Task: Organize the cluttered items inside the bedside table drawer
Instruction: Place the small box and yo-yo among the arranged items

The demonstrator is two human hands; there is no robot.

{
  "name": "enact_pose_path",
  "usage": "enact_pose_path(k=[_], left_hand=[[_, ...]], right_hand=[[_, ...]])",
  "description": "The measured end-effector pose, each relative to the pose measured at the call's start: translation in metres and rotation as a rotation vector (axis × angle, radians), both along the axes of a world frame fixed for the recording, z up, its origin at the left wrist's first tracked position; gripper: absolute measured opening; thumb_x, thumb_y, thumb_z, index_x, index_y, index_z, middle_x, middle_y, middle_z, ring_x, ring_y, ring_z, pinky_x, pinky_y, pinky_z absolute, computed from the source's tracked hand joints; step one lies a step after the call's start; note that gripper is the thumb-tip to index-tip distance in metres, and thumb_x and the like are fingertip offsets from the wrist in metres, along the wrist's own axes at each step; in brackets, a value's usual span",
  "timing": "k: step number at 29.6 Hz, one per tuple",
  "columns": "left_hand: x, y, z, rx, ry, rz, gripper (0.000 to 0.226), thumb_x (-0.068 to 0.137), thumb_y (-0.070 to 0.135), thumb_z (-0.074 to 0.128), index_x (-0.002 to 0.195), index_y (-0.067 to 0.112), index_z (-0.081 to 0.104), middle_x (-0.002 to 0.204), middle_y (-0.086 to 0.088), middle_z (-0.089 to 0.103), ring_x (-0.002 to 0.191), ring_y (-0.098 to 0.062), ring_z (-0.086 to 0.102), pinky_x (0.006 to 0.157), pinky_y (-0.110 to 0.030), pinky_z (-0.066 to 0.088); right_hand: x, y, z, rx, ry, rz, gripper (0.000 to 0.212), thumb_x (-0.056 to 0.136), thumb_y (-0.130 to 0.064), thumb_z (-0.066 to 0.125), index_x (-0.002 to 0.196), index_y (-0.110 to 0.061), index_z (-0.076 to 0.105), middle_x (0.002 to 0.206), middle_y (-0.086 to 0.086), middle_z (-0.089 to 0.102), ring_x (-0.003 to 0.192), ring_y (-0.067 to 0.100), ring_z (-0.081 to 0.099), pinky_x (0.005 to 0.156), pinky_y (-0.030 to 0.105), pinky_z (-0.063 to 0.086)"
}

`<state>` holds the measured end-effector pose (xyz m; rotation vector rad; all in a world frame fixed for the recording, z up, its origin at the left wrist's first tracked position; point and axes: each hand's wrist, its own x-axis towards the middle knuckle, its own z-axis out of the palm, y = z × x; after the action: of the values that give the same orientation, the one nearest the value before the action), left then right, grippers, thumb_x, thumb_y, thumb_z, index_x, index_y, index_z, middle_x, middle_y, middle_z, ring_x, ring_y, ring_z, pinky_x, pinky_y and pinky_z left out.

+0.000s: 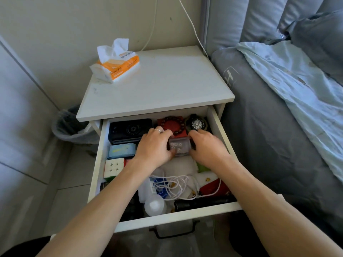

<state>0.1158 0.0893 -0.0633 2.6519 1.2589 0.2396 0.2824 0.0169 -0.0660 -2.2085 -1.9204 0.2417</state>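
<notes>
A: In mid-drawer (218, 125), a clear box (179, 147) is caught between both hands, just in front of the red case (173, 127) and the watch (197, 124).

B: Left hand (155, 148) curls round one end, right hand (207, 148) round the other. It's blurred, so maybe a dice box.

A: Looks like placing. It needs squaring up in the back row, clear of the beads.

B: Both forearms reach straight in, wrists low over the tangled cable (178, 185).
</notes>
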Motion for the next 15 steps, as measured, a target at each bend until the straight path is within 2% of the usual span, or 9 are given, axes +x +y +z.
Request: enact_pose_path(k=[2,4,6,9,12,15], left_hand=[[-0.015,-0.007,0.014,-0.088,-0.163,0.01,0.038,0.087,0.039,0.069,0.12,0.02,0.065,0.109,-0.002,0.061,0.103,-0.022,0.058,0.084,-0.042,0.051],[-0.034,-0.017,0.023,-0.161,-0.248,0.015,0.023,0.088,0.029,0.07,0.11,0.022,0.07,0.101,0.004,0.062,0.094,-0.016,0.061,0.08,-0.039,0.053],[-0.055,-0.026,0.027,-0.189,-0.279,0.019,0.016,0.088,0.02,0.071,0.104,0.024,0.072,0.098,0.01,0.064,0.092,-0.007,0.062,0.08,-0.026,0.051],[-0.083,-0.034,0.028,-0.277,-0.351,0.064,0.02,0.091,0.011,0.067,0.102,0.027,0.072,0.098,0.016,0.067,0.096,0.002,0.061,0.079,-0.009,0.045],[-0.1,-0.039,0.025,-0.327,-0.386,0.133,0.024,0.093,0.007,0.062,0.101,0.027,0.073,0.098,0.014,0.069,0.091,-0.001,0.063,0.078,-0.01,0.047],[-0.11,-0.045,0.019,-0.327,-0.296,0.146,0.023,0.093,0.01,0.061,0.105,0.027,0.071,0.102,0.011,0.065,0.089,-0.003,0.063,0.077,-0.014,0.047]], right_hand=[[-0.004,-0.007,0.011,-0.022,0.195,-0.004,0.033,0.087,-0.028,0.067,0.117,-0.02,0.056,0.105,-0.002,0.063,0.096,0.021,0.061,0.073,0.033,0.05],[-0.012,-0.019,0.02,-0.068,0.33,0.027,0.031,0.088,-0.03,0.068,0.116,-0.02,0.06,0.103,-0.004,0.067,0.094,0.017,0.062,0.08,0.037,0.055],[-0.022,-0.03,0.024,-0.107,0.344,0.098,0.03,0.089,-0.033,0.066,0.116,-0.02,0.063,0.103,-0.004,0.068,0.092,0.014,0.063,0.082,0.038,0.056],[-0.038,-0.042,0.025,-0.129,0.323,0.197,0.031,0.092,-0.039,0.061,0.119,-0.022,0.063,0.104,-0.007,0.067,0.092,0.011,0.062,0.082,0.036,0.056],[-0.049,-0.043,0.026,-0.164,0.359,0.256,0.039,0.091,-0.043,0.063,0.124,-0.023,0.059,0.113,-0.005,0.064,0.099,0.013,0.06,0.085,0.036,0.054],[-0.069,-0.033,0.016,-0.327,0.329,0.262,0.069,0.084,-0.042,0.069,0.144,-0.024,0.038,0.125,0.003,0.059,0.11,0.023,0.057,0.089,0.039,0.051]])
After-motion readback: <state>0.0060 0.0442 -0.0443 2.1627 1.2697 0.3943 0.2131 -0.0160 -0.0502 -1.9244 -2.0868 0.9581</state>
